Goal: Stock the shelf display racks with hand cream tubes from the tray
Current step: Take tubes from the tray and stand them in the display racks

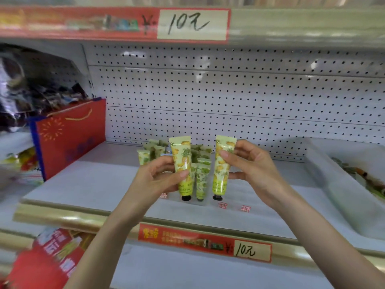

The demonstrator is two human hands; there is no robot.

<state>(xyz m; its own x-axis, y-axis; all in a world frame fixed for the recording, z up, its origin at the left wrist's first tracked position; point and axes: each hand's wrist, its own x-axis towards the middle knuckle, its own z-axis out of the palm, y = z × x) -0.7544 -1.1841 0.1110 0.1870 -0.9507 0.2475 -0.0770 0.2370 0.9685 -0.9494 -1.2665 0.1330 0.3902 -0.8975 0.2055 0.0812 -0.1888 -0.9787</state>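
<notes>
My left hand (158, 178) grips a yellow pineapple-print hand cream tube (180, 155), held upright with its black cap down. My right hand (250, 165) pinches a second tube of the same print (224, 163), also cap down, a little to the right. Between and behind them, several green-print tubes (201, 178) stand upright in a clear display rack (158, 150) on the middle of the shelf. A white tray (325, 174) sits on the shelf at the right, with more tubes lying in it.
A red gift bag (68, 138) stands at the shelf's left end, dark packets behind it. White pegboard (229, 90) backs the shelf. Small red labels (244, 208) lie near the front edge. A price strip (208, 244) runs along the shelf lip. Red packages sit below left.
</notes>
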